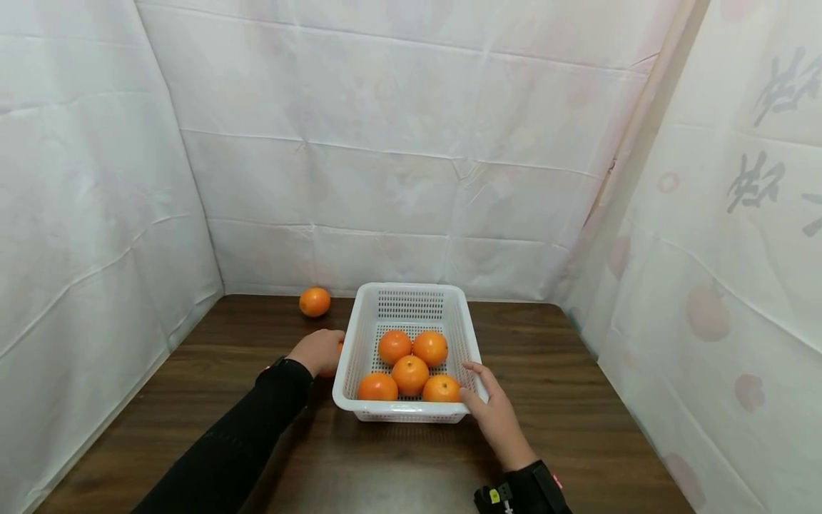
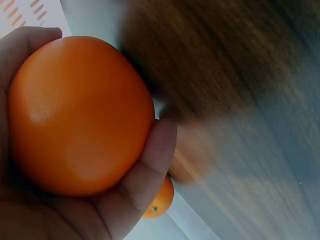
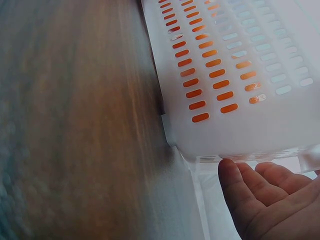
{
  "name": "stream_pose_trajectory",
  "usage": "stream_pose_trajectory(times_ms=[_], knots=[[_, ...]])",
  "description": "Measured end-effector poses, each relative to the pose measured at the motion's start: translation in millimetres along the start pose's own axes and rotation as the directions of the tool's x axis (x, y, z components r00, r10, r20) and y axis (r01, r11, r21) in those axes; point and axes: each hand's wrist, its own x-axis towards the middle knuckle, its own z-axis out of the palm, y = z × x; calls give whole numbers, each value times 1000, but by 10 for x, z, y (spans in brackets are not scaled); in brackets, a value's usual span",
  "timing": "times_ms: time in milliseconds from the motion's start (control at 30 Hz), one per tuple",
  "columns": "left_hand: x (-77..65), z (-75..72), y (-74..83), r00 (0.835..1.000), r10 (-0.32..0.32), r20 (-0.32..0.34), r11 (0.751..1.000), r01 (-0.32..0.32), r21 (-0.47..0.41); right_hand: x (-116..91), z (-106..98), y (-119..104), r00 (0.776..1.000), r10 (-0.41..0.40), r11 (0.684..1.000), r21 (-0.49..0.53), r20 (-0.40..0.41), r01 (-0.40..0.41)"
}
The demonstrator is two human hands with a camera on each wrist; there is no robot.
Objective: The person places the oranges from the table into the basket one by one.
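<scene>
A white plastic basket (image 1: 472, 335) with slotted walls stands on the table, several oranges (image 1: 409, 375) in its near half. Just outside its left wall, my left hand (image 1: 320, 351) holds another orange (image 2: 82, 117), thumb and fingers curled round it. In the head view that orange is mostly hidden behind the hand. My right hand (image 1: 493, 414) grips the basket's near right corner, with the thumb over the rim. The right wrist view has its fingertips (image 3: 231, 172) against the basket's edge. A loose orange (image 1: 315, 302) lies behind my left hand, near the table's back edge.
Dark wood-grain tabletop (image 1: 546, 371) surrounds the basket. White cloth (image 1: 385, 178) hangs behind the table and along both sides. The basket's far end is close to the back cloth.
</scene>
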Motion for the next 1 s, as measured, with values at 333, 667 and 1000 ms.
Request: stream_pose_trajectory(times_ms=[333, 667, 1000], knots=[[-69, 40, 36, 1000, 13, 26, 999, -12, -37, -11, 0, -1, 1000, 20, 999, -34, -5, -20], [-81, 41, 45, 1000, 23, 9, 999, -23, -23, -10, 9, -6, 1000, 24, 999, -28, -13, -24], [-78, 10, 57, 1000, 11, 6, 999, -11, -39, -6, 3, -18, 1000, 8, 1000, -23, -13, -8]])
